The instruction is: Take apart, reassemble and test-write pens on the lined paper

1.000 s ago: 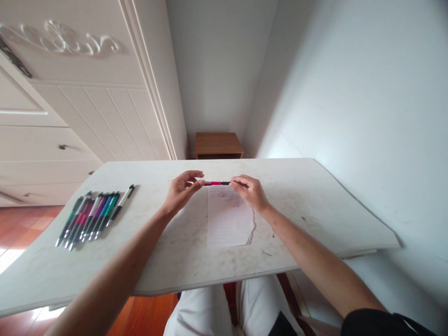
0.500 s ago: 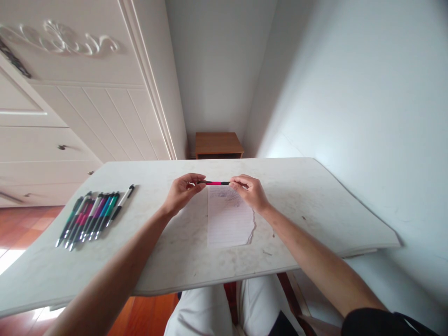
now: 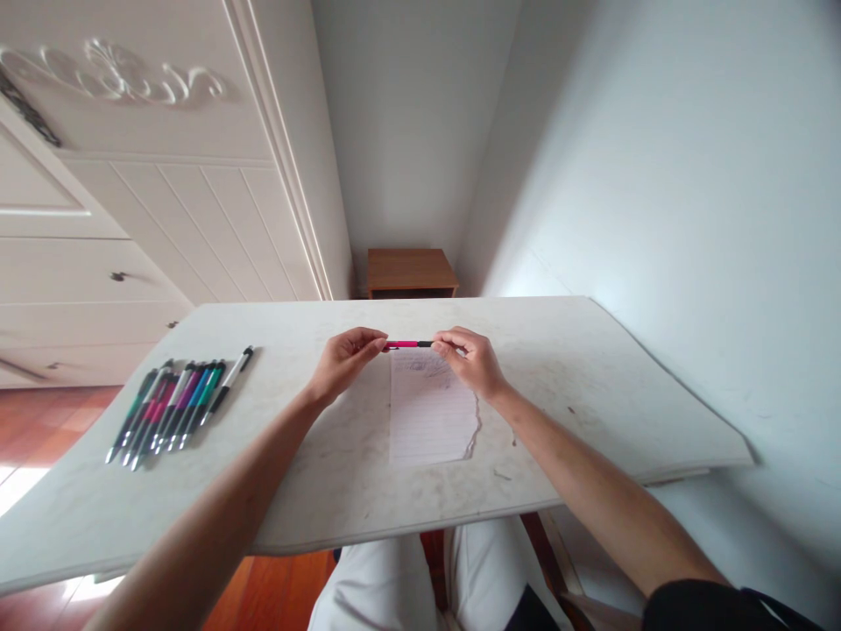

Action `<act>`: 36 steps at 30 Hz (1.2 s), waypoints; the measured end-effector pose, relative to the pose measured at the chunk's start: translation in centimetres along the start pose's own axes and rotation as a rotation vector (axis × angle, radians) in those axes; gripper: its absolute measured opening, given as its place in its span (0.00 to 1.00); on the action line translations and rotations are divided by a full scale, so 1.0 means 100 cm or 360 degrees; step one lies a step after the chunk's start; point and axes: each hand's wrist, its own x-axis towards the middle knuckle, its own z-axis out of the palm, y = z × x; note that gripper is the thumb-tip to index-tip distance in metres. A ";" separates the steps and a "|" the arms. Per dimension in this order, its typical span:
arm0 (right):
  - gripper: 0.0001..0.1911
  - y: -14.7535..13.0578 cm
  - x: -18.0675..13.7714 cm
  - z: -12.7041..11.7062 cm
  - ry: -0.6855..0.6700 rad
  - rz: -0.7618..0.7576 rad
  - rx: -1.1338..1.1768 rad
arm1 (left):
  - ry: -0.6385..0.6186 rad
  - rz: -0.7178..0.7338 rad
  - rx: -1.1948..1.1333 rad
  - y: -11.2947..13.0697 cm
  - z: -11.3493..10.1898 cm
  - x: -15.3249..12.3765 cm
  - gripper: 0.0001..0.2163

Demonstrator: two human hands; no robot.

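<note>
A pink pen (image 3: 406,344) with a black grip is held level between my two hands, above the top of a sheet of paper. My left hand (image 3: 348,358) pinches its clip end, and my right hand (image 3: 471,355) pinches the black grip end. Both tips of the pen are hidden by fingers. Below lies the lined paper (image 3: 430,416), with scribbles along its top and a torn right edge. To the left, several pens (image 3: 164,407) in green, pink, purple, blue and white lie side by side. A white and black pen (image 3: 227,384) sits at the right of that row.
The white table (image 3: 315,491) has stains and a few dark marks. White cabinets (image 3: 177,202) stand along the left, a pale wall (image 3: 657,219) rises on the right. A small wooden stand (image 3: 412,270) is beyond the far edge. My legs (image 3: 381,583) are under the near edge.
The pen has turned about its length: its clip, along the upper side before, now shows at the lower side by my left fingers. Both hands stay in nearly the same place.
</note>
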 end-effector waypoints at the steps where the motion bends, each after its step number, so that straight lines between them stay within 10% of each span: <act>1: 0.13 0.000 0.000 0.000 0.0002 -0.0004 -0.0007 | 0.0017 0.0007 -0.0034 0.000 0.000 0.000 0.20; 36: 0.12 -0.002 -0.001 0.001 0.0060 -0.0131 -0.0001 | -0.0034 -0.0032 -0.0107 0.006 0.000 -0.001 0.19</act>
